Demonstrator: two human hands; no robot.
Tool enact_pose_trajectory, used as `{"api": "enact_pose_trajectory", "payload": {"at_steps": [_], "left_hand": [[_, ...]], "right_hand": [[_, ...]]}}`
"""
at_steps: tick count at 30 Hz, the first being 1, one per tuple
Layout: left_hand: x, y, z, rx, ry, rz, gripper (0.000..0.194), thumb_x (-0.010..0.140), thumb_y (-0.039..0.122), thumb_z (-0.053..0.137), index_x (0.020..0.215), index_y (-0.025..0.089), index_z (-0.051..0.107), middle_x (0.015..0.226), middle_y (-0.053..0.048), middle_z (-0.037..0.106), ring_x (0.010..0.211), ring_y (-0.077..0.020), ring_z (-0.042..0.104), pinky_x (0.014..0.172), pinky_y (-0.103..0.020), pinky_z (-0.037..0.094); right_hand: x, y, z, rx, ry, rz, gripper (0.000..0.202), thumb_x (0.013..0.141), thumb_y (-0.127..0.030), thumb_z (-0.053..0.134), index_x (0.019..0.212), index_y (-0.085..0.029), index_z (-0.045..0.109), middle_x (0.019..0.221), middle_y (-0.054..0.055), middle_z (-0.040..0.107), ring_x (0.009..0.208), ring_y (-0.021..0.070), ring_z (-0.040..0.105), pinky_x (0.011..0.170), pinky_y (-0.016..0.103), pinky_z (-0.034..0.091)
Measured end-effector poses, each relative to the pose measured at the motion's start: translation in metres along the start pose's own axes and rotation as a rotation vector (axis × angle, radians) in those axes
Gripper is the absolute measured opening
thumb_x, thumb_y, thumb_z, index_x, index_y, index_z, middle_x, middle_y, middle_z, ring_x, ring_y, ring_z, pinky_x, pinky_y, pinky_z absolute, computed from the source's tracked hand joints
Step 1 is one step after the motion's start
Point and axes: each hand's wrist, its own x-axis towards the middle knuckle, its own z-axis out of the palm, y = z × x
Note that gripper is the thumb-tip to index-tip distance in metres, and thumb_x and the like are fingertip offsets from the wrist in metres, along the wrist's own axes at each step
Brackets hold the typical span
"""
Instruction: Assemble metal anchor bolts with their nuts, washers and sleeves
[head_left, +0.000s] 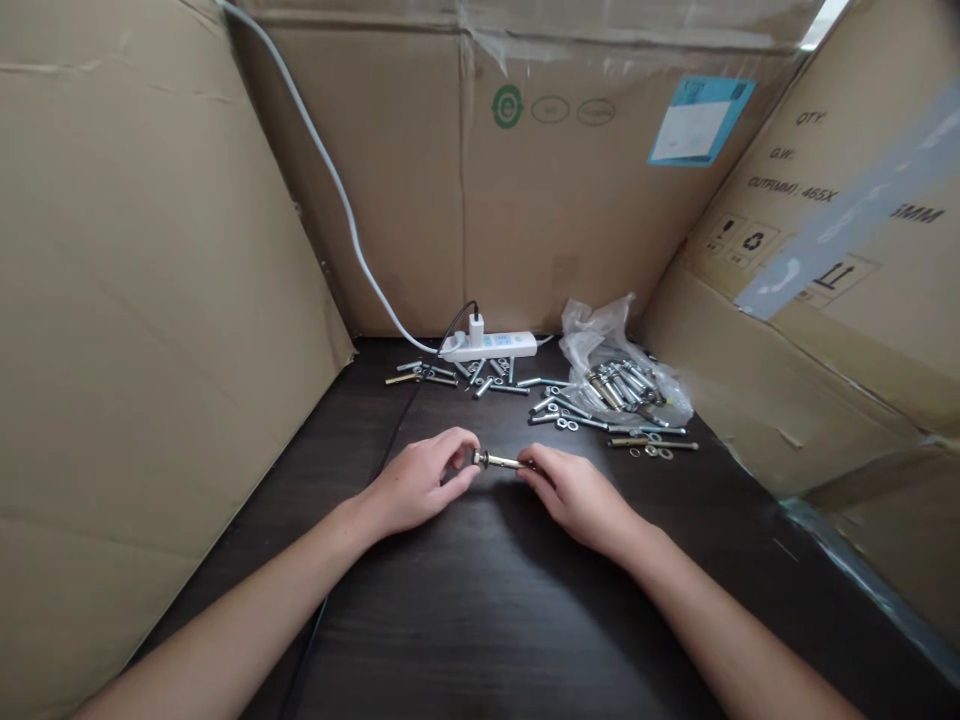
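Bridging the space between the two hands, a yellowish bolt [504, 462] lies roughly crosswise in front of the person. Its thicker end, with a dark ring [486, 459] on it, sits at the fingertips of the left hand [424, 485], whose thumb and curled fingers are drawn in close around it. The right hand [574, 495] has its thumb and fingers pinched together on the narrower end, so the shaft shows bare between both grips. Whether the bolt touches the dark desk [480, 620] cannot be told. Beyond the hands, loose bolts [510, 389] and washers are scattered just before a white power strip [491, 346]; near them, to the right, a clear plastic bag [596, 335] holds more bolts. Cardboard [390, 150] walls surround the desk.
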Motion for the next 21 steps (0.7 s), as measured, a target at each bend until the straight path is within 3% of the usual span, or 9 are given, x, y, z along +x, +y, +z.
{"api": "enact_pose_trajectory", "payload": {"at_steps": [5, 9, 12, 15, 21], "left_hand": [[0.0, -0.002, -0.001, 0.037, -0.016, -0.027, 0.028, 0.09, 0.033, 0.043, 0.116, 0.022, 0.043, 0.087, 0.0, 0.056, 0.072, -0.0129, 0.054, 0.066, -0.025, 0.041], [0.0, 0.001, -0.003, 0.098, -0.068, 0.037, 0.021, 0.091, 0.028, 0.041, 0.109, 0.022, 0.048, 0.095, -0.001, 0.058, 0.08, -0.0147, 0.056, 0.07, -0.027, 0.042], [0.0, 0.002, -0.004, 0.126, -0.082, 0.062, 0.019, 0.091, 0.025, 0.04, 0.106, 0.021, 0.05, 0.097, -0.002, 0.059, 0.082, -0.0154, 0.057, 0.073, -0.027, 0.043], [0.0, 0.002, -0.003, 0.138, -0.078, 0.067, 0.018, 0.091, 0.024, 0.04, 0.106, 0.022, 0.05, 0.101, -0.001, 0.059, 0.086, -0.0162, 0.059, 0.074, -0.028, 0.043], [-0.001, 0.002, -0.003, 0.153, -0.094, 0.066, 0.017, 0.09, 0.024, 0.04, 0.103, 0.022, 0.052, 0.101, -0.001, 0.06, 0.087, -0.0164, 0.06, 0.074, -0.028, 0.043]], "right_hand": [[0.004, 0.027, -0.025, -0.008, 0.22, 0.088, 0.017, 0.091, -0.032, 0.044, 0.092, -0.02, 0.056, 0.075, 0.002, 0.063, 0.066, 0.0159, 0.057, 0.062, 0.025, 0.041], [0.008, 0.079, -0.066, -0.204, 0.457, 0.363, 0.02, 0.087, -0.033, 0.047, 0.089, -0.018, 0.06, 0.068, 0.004, 0.062, 0.057, 0.0166, 0.054, 0.055, 0.026, 0.036], [0.014, 0.12, -0.091, -0.382, 0.473, 0.547, 0.019, 0.084, -0.03, 0.049, 0.088, -0.017, 0.062, 0.069, 0.007, 0.064, 0.062, 0.0198, 0.055, 0.058, 0.028, 0.035], [0.022, 0.147, -0.099, -0.425, 0.447, 0.607, 0.022, 0.084, -0.031, 0.048, 0.089, -0.017, 0.063, 0.078, 0.01, 0.067, 0.07, 0.0222, 0.058, 0.061, 0.029, 0.036], [0.03, 0.16, -0.089, -0.386, 0.466, 0.646, 0.022, 0.081, -0.032, 0.051, 0.089, -0.017, 0.064, 0.074, 0.009, 0.066, 0.068, 0.0214, 0.058, 0.061, 0.028, 0.037]]}}
